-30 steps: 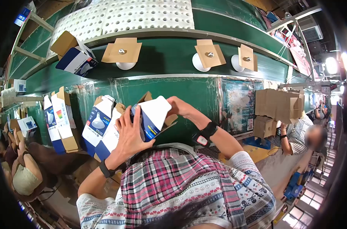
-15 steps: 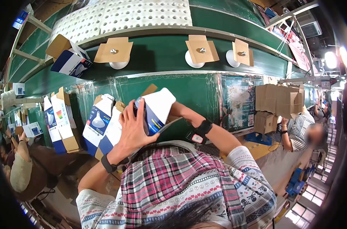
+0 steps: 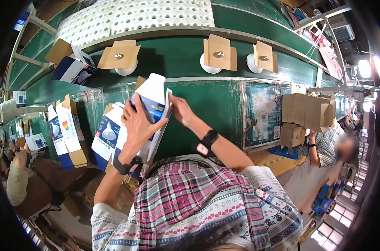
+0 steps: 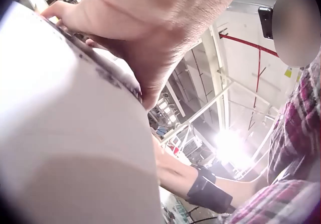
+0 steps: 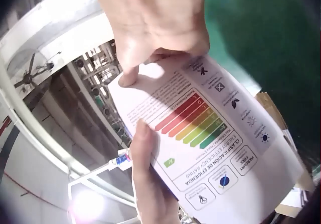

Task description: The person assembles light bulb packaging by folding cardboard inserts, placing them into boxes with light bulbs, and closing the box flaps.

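My left hand (image 3: 137,127) grips a blue and white bulb box (image 3: 155,102), fingers spread over one side and thumb across its face. My right hand (image 3: 182,112) is at the box's right edge. In the right wrist view, the right hand (image 5: 155,26) holds the end of the box (image 5: 235,138), above a printed energy chart, and the left thumb (image 5: 144,146) lies on the same side. A plain white panel of the box (image 4: 75,143) fills much of the left wrist view, beneath the left hand (image 4: 145,23). The inside of the box is hidden.
Flattened blue and white boxes (image 3: 108,131) lie left of the hands. On the belt (image 3: 169,58) behind are an open box (image 3: 75,71) and several white bulbs (image 3: 211,63) with brown cardboard pieces (image 3: 119,56). Brown cartons (image 3: 300,111) stand right, near another person (image 3: 323,142).
Both hands and the box have moved left, and the box has turned more upright. The right hand shows more fully beside it. Things on the belt have shifted slightly left.
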Motion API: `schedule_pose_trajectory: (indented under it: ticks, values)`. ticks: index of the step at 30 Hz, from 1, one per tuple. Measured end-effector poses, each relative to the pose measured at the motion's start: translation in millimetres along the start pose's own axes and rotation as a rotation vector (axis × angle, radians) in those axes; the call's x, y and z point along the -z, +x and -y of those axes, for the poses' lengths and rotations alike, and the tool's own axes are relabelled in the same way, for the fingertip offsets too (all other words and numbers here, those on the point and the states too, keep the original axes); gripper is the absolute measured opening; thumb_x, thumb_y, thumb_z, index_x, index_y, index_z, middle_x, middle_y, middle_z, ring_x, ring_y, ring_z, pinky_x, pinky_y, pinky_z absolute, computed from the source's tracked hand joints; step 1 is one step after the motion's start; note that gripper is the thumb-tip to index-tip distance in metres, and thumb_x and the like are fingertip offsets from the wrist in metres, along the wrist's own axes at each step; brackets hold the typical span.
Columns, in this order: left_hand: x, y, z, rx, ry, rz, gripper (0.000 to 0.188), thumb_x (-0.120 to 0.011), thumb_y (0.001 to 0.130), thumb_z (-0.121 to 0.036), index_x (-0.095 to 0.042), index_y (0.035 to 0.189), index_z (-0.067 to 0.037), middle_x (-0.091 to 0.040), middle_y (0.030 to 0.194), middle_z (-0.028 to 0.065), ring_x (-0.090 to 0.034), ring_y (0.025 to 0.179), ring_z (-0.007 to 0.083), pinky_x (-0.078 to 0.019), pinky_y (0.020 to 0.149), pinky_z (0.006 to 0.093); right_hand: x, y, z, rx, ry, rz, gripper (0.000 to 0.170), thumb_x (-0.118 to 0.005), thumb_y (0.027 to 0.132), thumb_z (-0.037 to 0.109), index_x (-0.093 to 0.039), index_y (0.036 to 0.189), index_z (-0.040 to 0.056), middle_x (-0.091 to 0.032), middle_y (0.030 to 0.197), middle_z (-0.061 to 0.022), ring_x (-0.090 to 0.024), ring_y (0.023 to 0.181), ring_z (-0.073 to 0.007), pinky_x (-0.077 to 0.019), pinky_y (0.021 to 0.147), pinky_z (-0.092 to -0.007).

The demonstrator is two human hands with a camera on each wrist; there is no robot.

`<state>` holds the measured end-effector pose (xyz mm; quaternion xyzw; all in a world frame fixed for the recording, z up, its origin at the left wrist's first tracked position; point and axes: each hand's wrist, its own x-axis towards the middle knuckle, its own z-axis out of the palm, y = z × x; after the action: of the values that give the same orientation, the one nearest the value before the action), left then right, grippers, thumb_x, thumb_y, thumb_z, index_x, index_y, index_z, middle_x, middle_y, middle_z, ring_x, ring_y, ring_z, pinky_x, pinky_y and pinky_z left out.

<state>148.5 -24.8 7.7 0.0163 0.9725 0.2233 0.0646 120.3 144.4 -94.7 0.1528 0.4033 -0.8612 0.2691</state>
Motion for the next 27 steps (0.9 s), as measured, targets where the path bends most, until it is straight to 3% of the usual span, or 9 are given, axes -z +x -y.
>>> schedule_pose_trajectory:
  ticks: [4,6,8,11,18,22,23,24,27]
  values:
    - [-1,34,17,-0.123,-0.401,0.016,0.098,-0.07,0.074,-0.047,-0.018,0.14,0.004,-0.041,0.124,0.0295,-0.038,0.117,0.0418,-0.0303,0.1,0.0448,20,31,26,-0.003,0.135,0.158,0.052,-0.055,0.088,0.038,-0.048,0.126,0.0026,-0.054,0.123,-0.0071,-0.049,0.113,-0.0208,-0.0335,0.101,-0.0366]
    - [0,52,18,-0.007,-0.703,0.134,0.084,-0.066,0.079,-0.04,-0.024,0.139,0.003,-0.041,0.129,0.0265,-0.037,0.121,0.0388,-0.0296,0.103,0.0421,44,46,34,-0.063,0.054,0.171,0.06,-0.06,0.083,0.041,-0.046,0.128,0.004,-0.053,0.125,-0.0071,-0.048,0.114,-0.0209,-0.0337,0.1,-0.0362]
    - [-18,65,29,-0.198,-0.533,0.089,0.064,-0.06,0.086,-0.033,-0.034,0.138,-0.006,-0.039,0.135,0.0177,-0.038,0.125,0.0291,-0.0294,0.104,0.0385,49,49,43,-0.093,0.044,0.172,0.053,-0.061,0.083,0.037,-0.051,0.123,0.0043,-0.056,0.121,-0.0086,-0.052,0.11,-0.0209,-0.0361,0.098,-0.037]
    - [-37,72,14,-0.092,-1.009,0.147,0.053,-0.057,0.089,-0.03,-0.039,0.133,-0.008,-0.046,0.128,0.0129,-0.041,0.122,0.0239,-0.0283,0.103,0.0348,68,57,53,-0.15,-0.005,0.15,0.046,-0.059,0.085,0.034,-0.054,0.118,0.0029,-0.058,0.117,-0.0088,-0.055,0.105,-0.0199,-0.0396,0.094,-0.0358]
    - [-93,95,-1,-0.017,-1.138,0.137,0.046,-0.053,0.091,-0.029,-0.042,0.128,-0.003,-0.049,0.122,0.011,-0.042,0.12,0.021,-0.028,0.102,0.0321,98,65,72,-0.24,-0.151,0.108,0.04,-0.05,0.093,0.029,-0.052,0.119,-0.0013,-0.058,0.117,-0.01,-0.057,0.101,-0.0177,-0.0438,0.093,-0.0356]
    - [-87,94,-5,0.193,-1.089,0.176,0.047,-0.054,0.091,-0.034,-0.049,0.12,0.003,-0.058,0.099,0.0064,-0.052,0.087,0.0108,-0.0424,0.078,0.0232,104,76,71,-0.292,-0.17,0.124,0.038,-0.053,0.091,0.027,-0.054,0.116,-0.0027,-0.058,0.116,-0.0087,-0.055,0.1,-0.0168,-0.0406,0.091,-0.0324]
    - [-90,96,1,0.22,-1.142,0.213,0.045,-0.055,0.091,-0.034,-0.053,0.114,0.005,-0.059,0.086,0.0025,-0.049,0.073,0.0053,-0.0422,0.065,0.02,95,74,73,-0.277,-0.259,0.002,0.034,-0.054,0.09,0.022,-0.056,0.113,-0.0032,-0.059,0.114,-0.0101,-0.055,0.101,-0.0164,-0.0404,0.09,-0.0312]
    - [-92,91,2,0.209,-1.193,0.17,0.043,-0.055,0.091,-0.034,-0.057,0.109,0.005,-0.059,0.082,0.0015,-0.05,0.072,0.005,-0.0417,0.064,0.0194,100,77,67,-0.222,-0.274,0.1,0.031,-0.059,0.087,0.018,-0.058,0.109,-0.0035,-0.06,0.109,-0.0115,-0.056,0.097,-0.0163,-0.0419,0.088,-0.0305]
    - [-90,92,6,0.255,-1.223,0.232,0.04,-0.056,0.089,-0.032,-0.059,0.103,0.005,-0.059,0.081,0.0012,-0.05,0.072,0.0061,-0.0415,0.065,0.0207,82,66,62,-0.065,-0.5,0.017,0.032,-0.061,0.084,0.013,-0.056,0.111,-0.0016,-0.062,0.105,-0.0092,-0.058,0.09,-0.0166,-0.0445,0.082,-0.0285]
